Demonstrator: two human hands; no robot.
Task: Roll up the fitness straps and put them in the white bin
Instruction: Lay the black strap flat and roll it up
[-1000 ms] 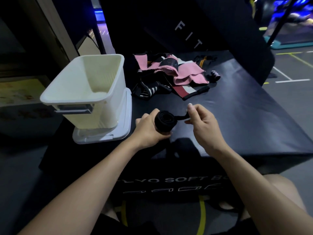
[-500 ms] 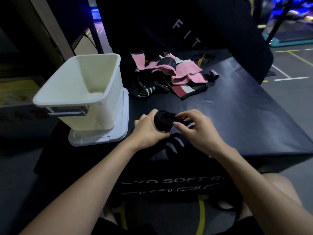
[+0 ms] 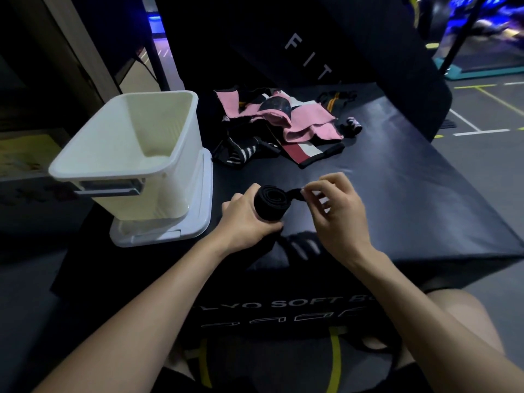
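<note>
On box front [image 3: 283, 290], "SOFT" lettering [image 3: 295, 303]

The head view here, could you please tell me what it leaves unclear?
- Bin floor: near wall hides part.
- Roll underside: left hand covers it.
- Strap tail end: right hand's fingers pinch over it.
- Strap pile: tangled and dim, count unclear.

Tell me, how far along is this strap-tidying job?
Early on, it seems. The white bin shows only its bare inside, so nothing looks put away yet. In hand: the left hand grips a black strap roll, nearly wound, while the right hand pinches its loose end. Left to do: the pile of pink and black straps on the black box is unrolled.
</note>
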